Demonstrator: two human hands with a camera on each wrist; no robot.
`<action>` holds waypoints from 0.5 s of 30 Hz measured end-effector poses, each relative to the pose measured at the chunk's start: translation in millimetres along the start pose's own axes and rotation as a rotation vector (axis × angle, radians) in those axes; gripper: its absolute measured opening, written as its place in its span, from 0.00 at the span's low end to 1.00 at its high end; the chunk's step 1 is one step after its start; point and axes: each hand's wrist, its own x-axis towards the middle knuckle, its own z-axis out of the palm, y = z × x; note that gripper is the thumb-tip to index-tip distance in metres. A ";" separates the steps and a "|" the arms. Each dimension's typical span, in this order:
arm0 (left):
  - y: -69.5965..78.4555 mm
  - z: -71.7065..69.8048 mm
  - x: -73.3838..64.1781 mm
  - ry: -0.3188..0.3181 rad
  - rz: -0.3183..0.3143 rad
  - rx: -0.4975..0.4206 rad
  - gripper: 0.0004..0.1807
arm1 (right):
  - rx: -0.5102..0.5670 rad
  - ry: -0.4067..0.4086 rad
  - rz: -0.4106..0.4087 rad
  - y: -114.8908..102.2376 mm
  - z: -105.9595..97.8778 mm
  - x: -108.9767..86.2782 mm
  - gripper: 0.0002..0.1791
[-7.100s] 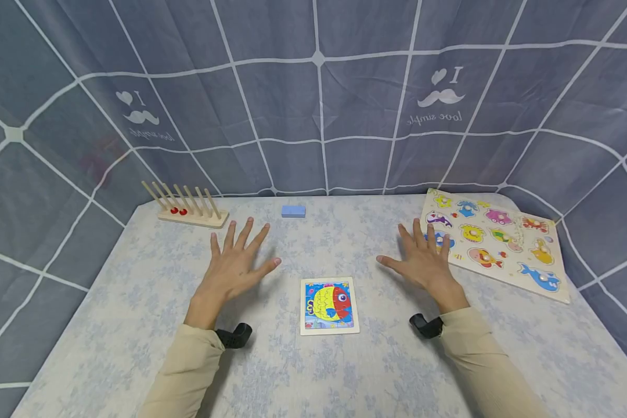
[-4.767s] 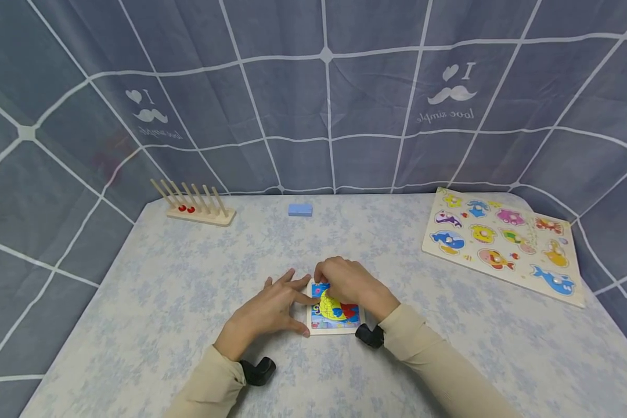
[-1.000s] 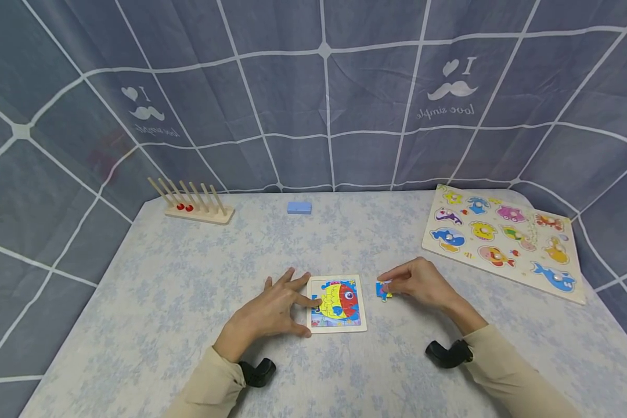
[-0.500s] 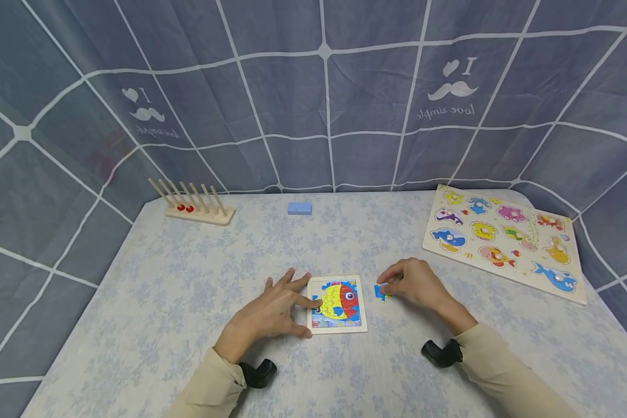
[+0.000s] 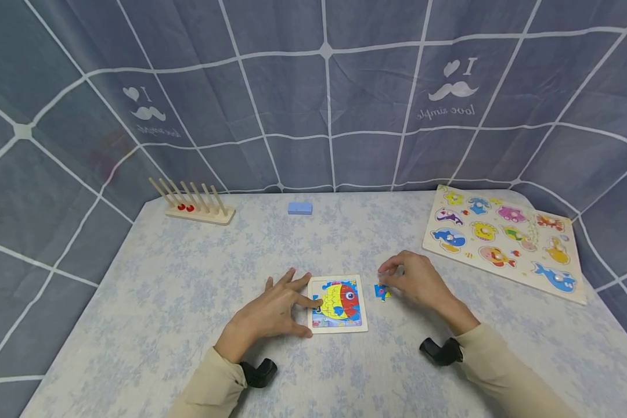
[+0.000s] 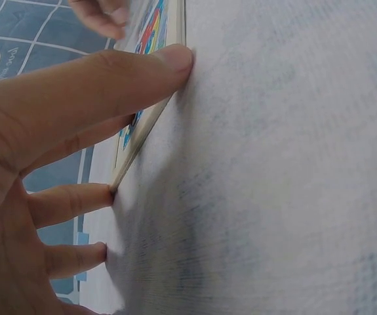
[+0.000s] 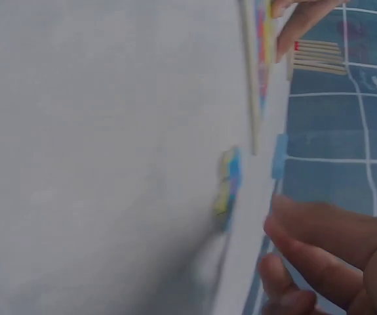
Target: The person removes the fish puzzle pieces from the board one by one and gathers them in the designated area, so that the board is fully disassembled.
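Observation:
A square jigsaw puzzle (image 5: 341,301) of a red and yellow fish lies in a pale wooden frame on the table. Bare wood shows at its upper left corner. My left hand (image 5: 274,307) has spread fingers; its index finger reaches onto the puzzle and its thumb touches the frame's lower left corner. Right of the frame lies a small blue jigsaw piece (image 5: 381,292) with pink and yellow, perhaps several joined. My right hand (image 5: 415,278) hovers just above it, fingers loosely bent. In the right wrist view, a gap separates the fingertips from the piece (image 7: 229,187).
A knobbed sea-animal puzzle board (image 5: 504,244) lies at the back right. At the back left stands a wooden peg rack (image 5: 201,215) with red beads. A light blue block (image 5: 300,208) sits near the back edge, before a grey-blue grid curtain (image 5: 271,93).
Seconds ago the puzzle was full; the blue piece has since come out to its right. My right hand has just let go of it and lifted slightly. The left hand stays put.

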 end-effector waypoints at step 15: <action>0.4 -1.3 0.5 -0.025 0.013 0.026 0.31 | -0.065 -0.167 -0.093 -66.7 46.0 31.3 0.06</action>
